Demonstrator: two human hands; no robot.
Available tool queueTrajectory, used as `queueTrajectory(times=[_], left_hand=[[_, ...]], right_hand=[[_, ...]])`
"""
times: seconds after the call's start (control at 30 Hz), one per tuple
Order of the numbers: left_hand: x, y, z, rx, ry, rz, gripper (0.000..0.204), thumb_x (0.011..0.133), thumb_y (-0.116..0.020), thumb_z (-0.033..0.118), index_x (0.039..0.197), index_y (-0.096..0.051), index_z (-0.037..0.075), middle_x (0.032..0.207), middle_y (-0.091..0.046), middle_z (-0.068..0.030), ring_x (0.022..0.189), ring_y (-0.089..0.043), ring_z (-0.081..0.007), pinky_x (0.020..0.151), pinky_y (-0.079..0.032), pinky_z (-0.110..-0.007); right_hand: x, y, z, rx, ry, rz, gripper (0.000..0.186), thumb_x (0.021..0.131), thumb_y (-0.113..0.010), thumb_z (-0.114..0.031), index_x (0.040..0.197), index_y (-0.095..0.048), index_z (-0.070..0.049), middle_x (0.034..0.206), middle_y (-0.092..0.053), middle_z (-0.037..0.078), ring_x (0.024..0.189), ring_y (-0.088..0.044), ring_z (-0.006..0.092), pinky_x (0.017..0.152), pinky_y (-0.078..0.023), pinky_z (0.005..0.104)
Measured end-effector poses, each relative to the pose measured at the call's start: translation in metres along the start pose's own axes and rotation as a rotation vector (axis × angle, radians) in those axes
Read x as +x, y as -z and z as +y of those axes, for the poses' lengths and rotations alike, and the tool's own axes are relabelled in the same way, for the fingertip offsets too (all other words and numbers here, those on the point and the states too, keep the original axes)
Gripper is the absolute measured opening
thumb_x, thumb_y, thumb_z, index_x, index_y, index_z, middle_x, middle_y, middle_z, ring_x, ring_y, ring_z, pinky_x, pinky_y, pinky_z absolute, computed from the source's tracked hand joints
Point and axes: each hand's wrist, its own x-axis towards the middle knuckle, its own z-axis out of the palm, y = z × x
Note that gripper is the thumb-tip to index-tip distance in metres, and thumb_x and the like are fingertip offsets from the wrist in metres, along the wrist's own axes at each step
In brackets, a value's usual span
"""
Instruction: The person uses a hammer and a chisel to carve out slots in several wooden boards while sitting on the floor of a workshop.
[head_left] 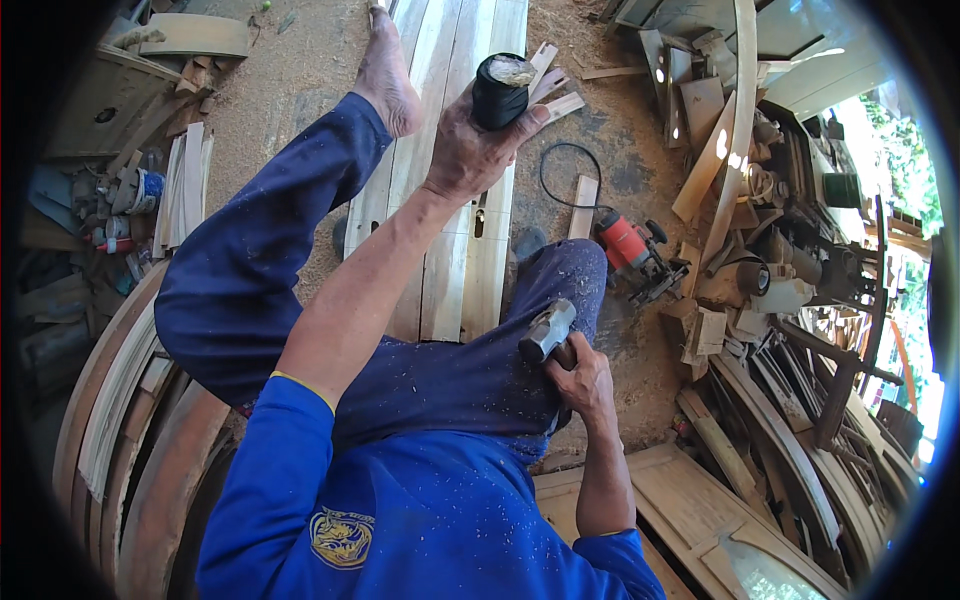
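My left hand (465, 150) is closed around a thick black-wrapped handle (496, 100) with a battered, pale top end, raised over the boards. Whatever lies below that grip is hidden by the hand. In my right hand (585, 378) is a hammer (547, 332), its metal head resting on or just above my right thigh; I cannot tell which. Long pale wooden boards (440, 290) run side by side between my legs, with small slots cut in them. My bare left foot (390, 85) lies at their left edge.
A red router (628, 245) sits on the sawdust-strewn floor to the right, its black cable (545, 165) looping toward the boards. Curved wooden pieces (120, 390) stand at the left. Wood offcuts (705, 335) pile up on the right, and a panelled wooden piece (690, 490) lies behind my right arm.
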Motion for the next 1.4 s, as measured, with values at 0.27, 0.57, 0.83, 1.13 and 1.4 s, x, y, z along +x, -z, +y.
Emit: queueTrajectory(times=[0.27, 0.57, 0.83, 1.13, 1.4], left_hand=[[0.005, -0.001, -0.011, -0.026, 0.004, 0.030, 0.042, 0.088, -0.075, 0.039, 0.108, -0.064, 0.003, 0.081, -0.069, -0.0066, 0.071, -0.066, -0.0159, 0.066, -0.054, -0.032], [0.005, 0.002, -0.018, 0.006, -0.007, 0.049, 0.044, 0.087, -0.075, 0.039, 0.110, -0.064, 0.003, 0.087, -0.070, -0.0093, 0.079, -0.068, -0.0196, 0.073, -0.055, -0.034], [0.001, -0.006, -0.007, 0.093, -0.134, 0.038, 0.037, 0.086, -0.075, 0.032, 0.111, -0.064, 0.006, 0.091, -0.071, -0.0099, 0.084, -0.072, -0.0227, 0.076, -0.058, -0.034], [0.008, -0.019, -0.012, 0.279, -0.392, 0.022, 0.041, 0.084, -0.077, 0.032, 0.114, -0.063, 0.008, 0.088, -0.072, -0.0103, 0.079, -0.072, -0.0267, 0.075, -0.059, -0.037], [-0.012, -0.006, 0.002, 0.081, -0.258, 0.020, 0.037, 0.084, -0.075, 0.021, 0.114, -0.063, 0.004, 0.095, -0.072, -0.0103, 0.084, -0.071, -0.0188, 0.077, -0.057, -0.033]], right_hand=[[0.001, 0.002, -0.005, -0.013, -0.026, -0.007, 0.032, 0.081, -0.073, -0.022, 0.101, -0.058, -0.003, 0.078, -0.067, 0.026, 0.079, -0.067, 0.0454, 0.068, -0.050, 0.0487], [0.001, 0.002, -0.006, -0.016, -0.051, -0.015, 0.031, 0.079, -0.072, -0.021, 0.101, -0.059, -0.004, 0.081, -0.067, 0.024, 0.080, -0.068, 0.0434, 0.070, -0.051, 0.0459], [0.001, 0.001, -0.008, -0.034, -0.046, -0.002, 0.031, 0.079, -0.072, -0.021, 0.100, -0.059, -0.003, 0.079, -0.066, 0.025, 0.079, -0.067, 0.0437, 0.069, -0.050, 0.0463], [-0.002, -0.002, -0.007, -0.065, -0.005, -0.008, 0.032, 0.081, -0.072, -0.023, 0.104, -0.058, -0.005, 0.082, -0.067, 0.026, 0.080, -0.067, 0.0456, 0.069, -0.050, 0.0493], [-0.009, 0.016, -0.013, 0.101, -0.085, -0.001, 0.031, 0.077, -0.076, -0.019, 0.093, -0.056, -0.002, 0.078, -0.061, 0.011, 0.073, -0.059, 0.0210, 0.068, -0.047, 0.0354]])
